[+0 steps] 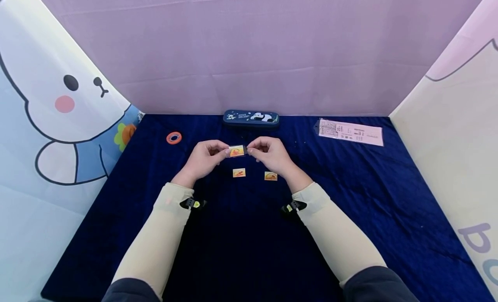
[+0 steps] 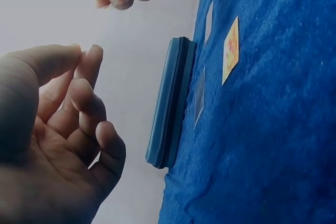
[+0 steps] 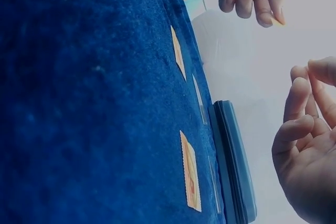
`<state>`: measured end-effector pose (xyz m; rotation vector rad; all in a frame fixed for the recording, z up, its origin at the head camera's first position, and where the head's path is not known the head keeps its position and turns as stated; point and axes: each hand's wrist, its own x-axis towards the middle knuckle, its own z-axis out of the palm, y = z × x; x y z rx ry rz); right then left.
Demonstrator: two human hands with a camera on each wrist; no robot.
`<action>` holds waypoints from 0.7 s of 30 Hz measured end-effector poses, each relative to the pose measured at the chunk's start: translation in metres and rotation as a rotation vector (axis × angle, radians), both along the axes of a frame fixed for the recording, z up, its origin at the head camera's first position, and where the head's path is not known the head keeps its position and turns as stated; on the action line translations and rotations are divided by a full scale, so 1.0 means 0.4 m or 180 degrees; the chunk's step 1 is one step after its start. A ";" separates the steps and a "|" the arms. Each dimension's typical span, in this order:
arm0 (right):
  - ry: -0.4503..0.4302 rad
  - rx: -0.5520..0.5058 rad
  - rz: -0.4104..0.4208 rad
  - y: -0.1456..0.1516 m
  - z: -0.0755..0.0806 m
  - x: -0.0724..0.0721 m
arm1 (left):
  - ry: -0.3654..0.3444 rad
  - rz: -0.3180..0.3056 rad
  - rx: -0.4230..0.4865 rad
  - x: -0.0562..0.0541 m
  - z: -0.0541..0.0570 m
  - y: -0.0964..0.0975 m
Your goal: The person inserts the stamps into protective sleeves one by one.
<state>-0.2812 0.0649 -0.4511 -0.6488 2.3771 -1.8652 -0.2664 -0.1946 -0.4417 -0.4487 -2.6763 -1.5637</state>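
Note:
My left hand (image 1: 206, 159) pinches a small yellow-orange stamp (image 1: 236, 151) between thumb and forefinger, raised over the cloth. Opposite it, my right hand (image 1: 272, 155) pinches with thumb and fingertip at the dark-looking right end of a small clear sleeve (image 1: 245, 150) beside the stamp. Two similar stamps lie flat on the cloth nearer me, a left one (image 1: 239, 172) and a right one (image 1: 270, 176). Jagged edges show on the near stamp (image 3: 190, 174) in the right wrist view. Beyond the stamps, small clear sleeves (image 2: 199, 98) lie on the cloth in the left wrist view.
Behind the hands stands a blue panda pencil case (image 1: 251, 119) against the lilac back wall. An orange tape roll (image 1: 173, 138) lies at the left, a pink printed card in a clear pouch (image 1: 350, 132) at the right. Dark blue cloth (image 1: 249, 250) covers the table.

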 end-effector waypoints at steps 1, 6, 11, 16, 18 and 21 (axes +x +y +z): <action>-0.0002 0.0008 -0.0014 0.001 -0.001 -0.001 | -0.0004 0.0035 0.0002 -0.001 -0.001 -0.003; -0.0034 0.0206 -0.0104 0.007 -0.009 -0.006 | -0.0004 0.0194 0.0004 -0.006 -0.006 -0.019; -0.0024 0.0436 -0.0217 0.010 -0.016 -0.010 | 0.0066 0.0327 -0.0016 -0.010 -0.003 -0.036; -0.0021 0.0678 -0.0243 0.007 -0.023 -0.011 | 0.0102 0.0481 -0.0015 -0.018 -0.008 -0.062; -0.0033 0.0752 -0.0219 0.006 -0.027 -0.011 | 0.0111 0.0561 -0.0024 -0.022 -0.012 -0.075; -0.0060 0.0794 -0.0169 0.006 -0.032 -0.010 | 0.0102 0.0687 -0.0033 -0.028 -0.019 -0.092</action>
